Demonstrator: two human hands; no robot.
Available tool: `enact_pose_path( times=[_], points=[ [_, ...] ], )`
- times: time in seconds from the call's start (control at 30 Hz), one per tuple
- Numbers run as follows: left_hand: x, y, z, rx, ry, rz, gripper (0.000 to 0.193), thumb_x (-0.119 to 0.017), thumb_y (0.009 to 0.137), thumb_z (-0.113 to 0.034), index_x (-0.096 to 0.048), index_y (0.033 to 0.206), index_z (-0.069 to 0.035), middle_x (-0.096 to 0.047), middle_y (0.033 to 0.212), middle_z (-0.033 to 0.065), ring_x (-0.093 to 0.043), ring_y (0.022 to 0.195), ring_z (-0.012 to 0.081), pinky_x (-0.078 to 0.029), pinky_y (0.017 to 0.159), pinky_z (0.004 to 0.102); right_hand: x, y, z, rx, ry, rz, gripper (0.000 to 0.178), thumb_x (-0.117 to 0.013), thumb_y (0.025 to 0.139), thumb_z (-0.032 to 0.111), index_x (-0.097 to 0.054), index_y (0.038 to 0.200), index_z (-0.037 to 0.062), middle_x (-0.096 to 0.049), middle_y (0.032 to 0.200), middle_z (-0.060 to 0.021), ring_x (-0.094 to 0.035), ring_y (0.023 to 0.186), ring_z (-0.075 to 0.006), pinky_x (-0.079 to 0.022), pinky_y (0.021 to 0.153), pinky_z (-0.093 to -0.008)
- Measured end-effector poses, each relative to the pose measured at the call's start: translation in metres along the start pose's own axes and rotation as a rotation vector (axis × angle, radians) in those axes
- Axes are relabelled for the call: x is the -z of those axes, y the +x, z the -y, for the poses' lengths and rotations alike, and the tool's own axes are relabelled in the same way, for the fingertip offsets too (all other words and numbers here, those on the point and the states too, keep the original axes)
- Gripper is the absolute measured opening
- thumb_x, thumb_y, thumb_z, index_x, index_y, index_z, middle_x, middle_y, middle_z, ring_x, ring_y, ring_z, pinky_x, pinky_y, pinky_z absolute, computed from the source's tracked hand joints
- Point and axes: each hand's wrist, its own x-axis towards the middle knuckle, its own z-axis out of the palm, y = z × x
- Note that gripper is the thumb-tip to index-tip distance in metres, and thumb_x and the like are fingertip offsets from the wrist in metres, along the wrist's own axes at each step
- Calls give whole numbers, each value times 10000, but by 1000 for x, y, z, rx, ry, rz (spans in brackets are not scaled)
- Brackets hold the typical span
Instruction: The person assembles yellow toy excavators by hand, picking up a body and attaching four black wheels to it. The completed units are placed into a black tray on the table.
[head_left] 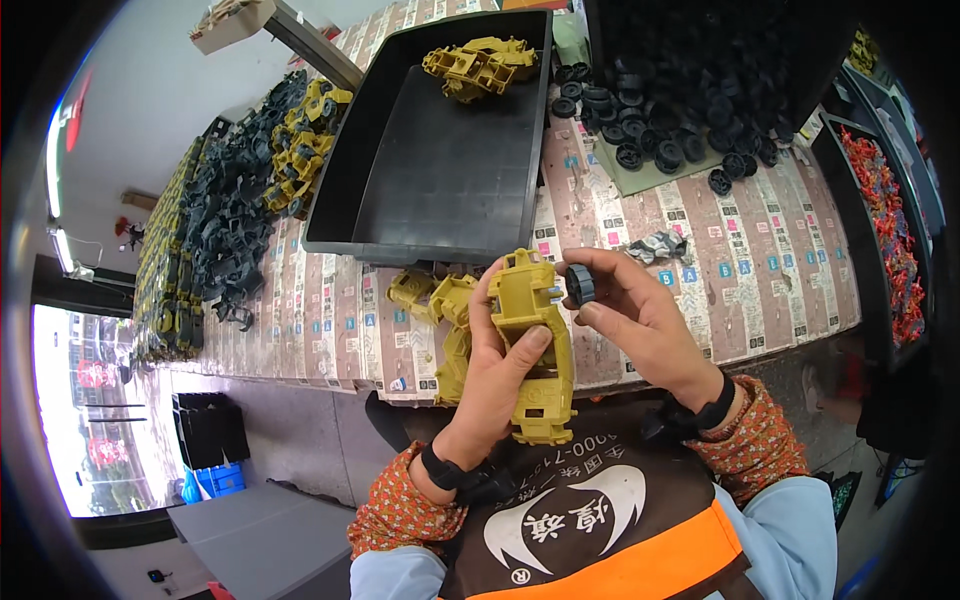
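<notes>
My left hand [492,375] is closed round a yellow plastic toy vehicle body [540,400], held upright above the table's front edge. Between the thumb and fingers of my right hand [645,320] is a small black toy wheel [580,285]. The wheel sits beside the upper right side of the body, close to a short axle stub; whether they touch I cannot tell. Behind my left hand, more yellow vehicle bodies [450,300] lie on the table, partly hidden by it.
A black plastic tray [440,244] holds a few yellow bodies at its far end. Black wheels [670,150] are heaped at the back right. Dark grey parts [225,220] and yellow parts [305,150] pile up at the left. A crumpled silvery scrap [658,247] lies on the paper-covered table [770,270].
</notes>
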Motion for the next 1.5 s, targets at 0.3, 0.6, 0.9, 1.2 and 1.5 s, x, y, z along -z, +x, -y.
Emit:
enact_pose_path(
  times=[0.3, 0.6, 0.9, 1.2, 1.5],
  points=[
    [1, -1, 6, -70, 132, 17, 775, -666, 993, -40, -202, 1602, -158, -430, 1500, 65, -464, 1366, 166, -402, 1151, 345, -2, -5, -8, -22, 35, 17, 498, -578, 989, -42, -479, 1472, 24, -584, 1272, -45, -569, 1138, -90, -476, 1016, -266],
    [1, -1, 11, -119, 270, 61, 774, -663, 998, -51, -161, 1582, -132, -433, 1474, 87, -461, 1364, 185, -387, 1156, 365, -5, -12, -13, -46, 25, -18, 521, -558, 1000, -43, -409, 1499, -14, -571, 1380, -126, -590, 1238, -161, -470, 1073, -315],
    [8, -5, 24, -288, 634, 110, 807, -645, 985, -6, -110, 1578, -117, -392, 1489, 129, -441, 1362, 235, -367, 1158, 391, -15, -35, -10, 42, -141, 121, 920, -523, 804, -87, -158, 1645, -16, -357, 1629, -169, -328, 1534, -244, -219, 1268, -390],
    [6, -3, 33, -299, 662, 128, 831, -617, 969, 49, -55, 1560, -110, -381, 1463, 147, -443, 1358, 250, -377, 1153, 406, -6, -33, -6, 9, -6, 169, 1017, -514, 706, -62, -139, 1650, -24, -332, 1652, -212, -293, 1549, -241, -193, 1263, -352],
    [7, 11, 20, -152, 444, 67, 730, -652, 985, -50, -179, 1538, -100, -441, 1417, 103, -480, 1301, 199, -413, 1112, 361, 27, 6, 19, 45, -712, 214, 722, -563, 747, 57, -546, 1464, -15, -643, 1359, -279, -679, 1211, -349, -498, 1071, -387]
  ],
)
